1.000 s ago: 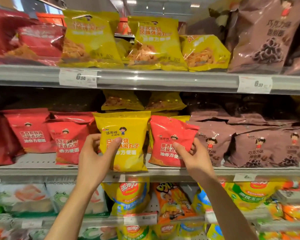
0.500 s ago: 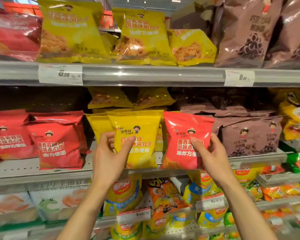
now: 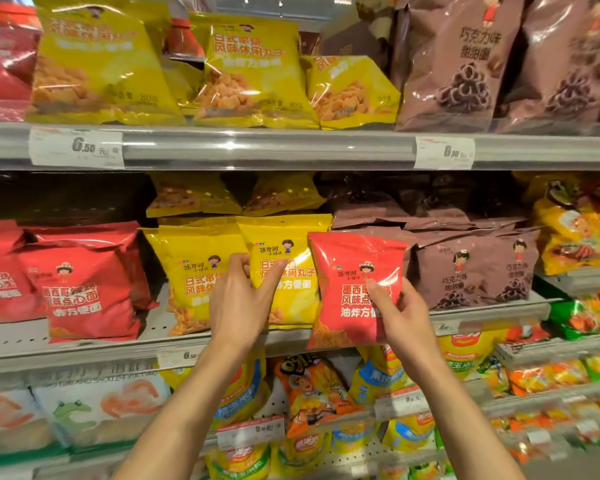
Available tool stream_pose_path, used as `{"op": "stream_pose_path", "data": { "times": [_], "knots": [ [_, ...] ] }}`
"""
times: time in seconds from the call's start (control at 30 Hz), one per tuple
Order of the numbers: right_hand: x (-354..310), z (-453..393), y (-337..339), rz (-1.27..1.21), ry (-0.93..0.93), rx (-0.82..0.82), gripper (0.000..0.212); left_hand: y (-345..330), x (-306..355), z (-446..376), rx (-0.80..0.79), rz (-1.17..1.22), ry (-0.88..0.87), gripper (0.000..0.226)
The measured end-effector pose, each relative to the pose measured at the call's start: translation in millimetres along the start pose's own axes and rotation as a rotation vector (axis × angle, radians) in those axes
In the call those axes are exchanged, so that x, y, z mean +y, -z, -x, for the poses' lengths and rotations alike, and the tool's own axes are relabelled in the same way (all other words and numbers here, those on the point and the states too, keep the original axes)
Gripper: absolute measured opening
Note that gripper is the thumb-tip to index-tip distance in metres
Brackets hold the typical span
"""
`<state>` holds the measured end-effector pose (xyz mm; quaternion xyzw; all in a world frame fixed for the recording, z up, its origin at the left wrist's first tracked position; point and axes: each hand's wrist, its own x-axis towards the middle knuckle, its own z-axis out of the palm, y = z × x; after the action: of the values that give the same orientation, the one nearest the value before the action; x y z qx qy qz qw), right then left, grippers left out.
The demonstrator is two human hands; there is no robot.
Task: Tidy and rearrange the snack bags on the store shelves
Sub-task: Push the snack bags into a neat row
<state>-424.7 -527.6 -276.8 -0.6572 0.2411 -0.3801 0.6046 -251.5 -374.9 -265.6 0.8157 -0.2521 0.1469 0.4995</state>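
Head view: my right hand (image 3: 400, 315) pinches the upright red bag (image 3: 354, 289) at centre frame; its red stack (image 3: 84, 292) lies far left, past my left hand (image 3: 238, 303) gripping the yellow bag (image 3: 284, 268).

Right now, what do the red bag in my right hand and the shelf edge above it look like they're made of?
Red bag: looks like glossy plastic film; it shows creases and bright glare streaks. Shelf edge: probably grey painted metal behind a clear plastic label strip, judging by the long straight highlight, though I can't be sure.

Bright overhead light, glare on glossy bags (image 3: 458, 64), blurred bowed edges.
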Motion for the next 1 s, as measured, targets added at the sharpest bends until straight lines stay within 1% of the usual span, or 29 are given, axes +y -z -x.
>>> {"op": "stream_pose_path", "data": {
  "times": [0.13,0.27,0.37,0.47,0.53,0.67,0.77,0.83,0.87,0.9,1.0],
  "knots": [
    [0,-1,-1,-0.021,-0.001,-0.01,0.03,-3,-2,0,0.022,0.011,-0.024,0.06],
    [-2,-2,-2,-0.039,0.017,-0.026,0.018,-4,0,2,0.072,0.091,-0.022,0.056],
    [-3,-5,-1,-0.023,0.028,-0.035,0.018,-2,4,-2,0.097,0.107,-0.029,0.052],
    [1,-6,-1,0.003,0.045,-0.019,0.015,-6,1,-3,0.013,0.021,-0.087,0.055],
    [4,-6,-1,0.015,0.038,-0.016,0.017,-9,-5,0,-0.043,-0.048,-0.116,0.058],
    [9,-6,-2,0.027,0.039,-0.028,0.021,-9,-8,-2,-0.092,-0.094,-0.119,0.059],
    [9,-7,-3,0.017,0.024,-0.025,0.02,-5,-13,-7,-0.212,-0.021,-0.085,0.059],
    [8,-7,-3,0.016,0.024,-0.028,0.021,3,-17,-6,-0.302,0.128,-0.018,0.069],
    [8,-6,-3,0.017,0.028,-0.029,0.021,7,-19,-3,-0.322,0.192,0.006,0.075],
    [8,-5,-2,0.014,0.032,-0.029,0.022,10,-20,1,-0.306,0.198,0.001,0.075],
    [8,-2,-3,0.0,0.043,-0.033,0.024,18,-19,6,-0.088,0.023,-0.116,0.046]
  ]
}}
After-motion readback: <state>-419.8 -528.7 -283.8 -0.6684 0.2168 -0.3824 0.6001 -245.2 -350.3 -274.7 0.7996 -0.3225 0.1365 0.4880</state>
